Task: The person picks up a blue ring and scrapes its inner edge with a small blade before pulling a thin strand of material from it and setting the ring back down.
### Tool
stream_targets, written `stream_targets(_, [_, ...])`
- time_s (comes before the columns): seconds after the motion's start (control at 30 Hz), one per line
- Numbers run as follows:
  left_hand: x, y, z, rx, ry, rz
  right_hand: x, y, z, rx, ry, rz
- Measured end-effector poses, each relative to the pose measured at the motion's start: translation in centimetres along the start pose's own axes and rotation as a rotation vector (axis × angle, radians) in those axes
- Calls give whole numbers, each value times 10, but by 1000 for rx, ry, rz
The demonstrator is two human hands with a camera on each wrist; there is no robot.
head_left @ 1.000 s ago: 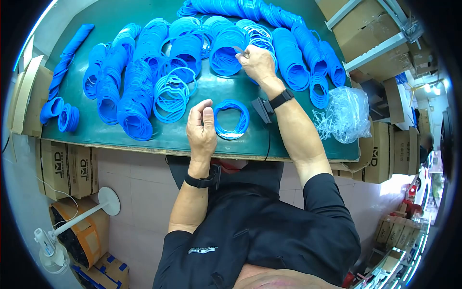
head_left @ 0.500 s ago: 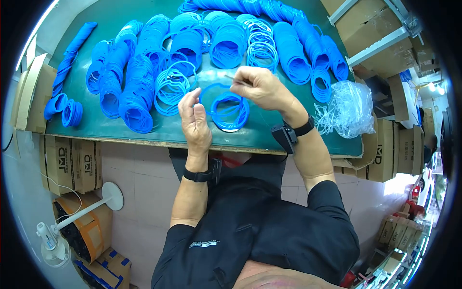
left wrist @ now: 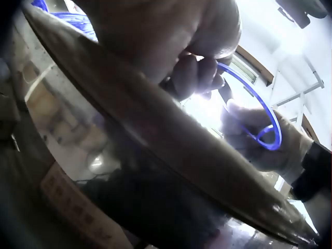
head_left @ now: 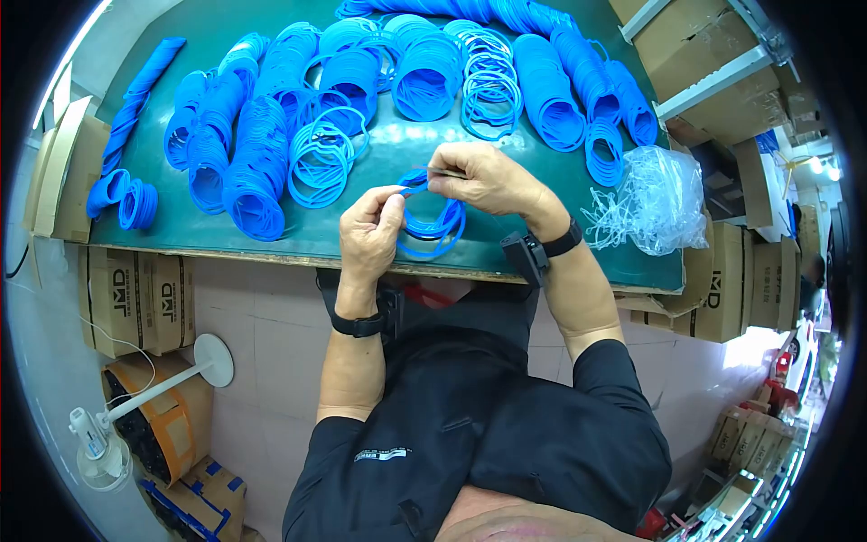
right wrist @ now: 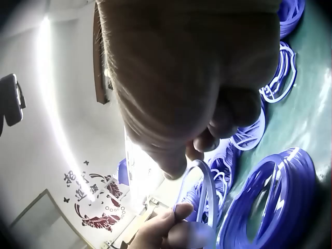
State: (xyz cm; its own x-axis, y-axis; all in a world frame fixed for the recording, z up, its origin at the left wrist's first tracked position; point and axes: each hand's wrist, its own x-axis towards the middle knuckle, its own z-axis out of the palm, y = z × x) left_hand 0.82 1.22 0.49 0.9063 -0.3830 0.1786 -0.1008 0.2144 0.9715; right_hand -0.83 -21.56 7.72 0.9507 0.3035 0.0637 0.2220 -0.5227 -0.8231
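Pinching one blue ring point(head_left: 432, 219) between them, left hand point(head_left: 370, 237) and right hand point(head_left: 488, 181) meet mid-frame above the table point(head_left: 397, 154).

The head view is bright and evenly lit from above; a soft sheen lies on the dark green table mat point(head_left: 379, 163), and shadows under the heaps of thin blue plastic rings point(head_left: 253, 172) are short and faint; the fisheye lens bends straight edges toward the rim, and a black vignette closes the corners; the far right edge is overexposed near the stacked brown cardboard boxes point(head_left: 722, 280). The left wrist view is dim and blurred in the foreground, with strong white backlight blowing out the centre; the right wrist view shows the right hand point(right wrist: 197, 78) close, dark and out of focus, against a glaring pale wall.
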Motion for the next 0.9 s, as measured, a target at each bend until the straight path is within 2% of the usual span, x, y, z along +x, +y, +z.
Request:
stream_targets(0.07, [-1,-6,5,-18,79,13,-2,-5,7,-28,240,-33])
stream_targets(0.1, [-2,-8,7,-13,139,46,-3,-6,10,-28,234,-38])
stream_targets(0.17, [-2,-10,10,-8,209,79,-6,-8,16,-67,391,-64])
stream_targets(0.23, [-2,-12,11,-18,255,75,-8,-11,23,-81,377,-59])
stream_targets(0.33, [-2,-17,15,-4,296,108,-5,-3,32,-263,514,-304])
stream_targets(0.43, [-2,-15,16,-30,304,99,0,-6,39,-330,594,-349])
stream_targets(0.57, [-3,-16,21,-20,316,113,-1,-11,52,-417,563,-316])
stream_targets(0.67, [-5,-12,20,-38,276,72,4,0,63,-477,605,-402])
stream_targets(0.9, [-5,-4,19,-72,211,-48,5,2,71,-533,662,-352])
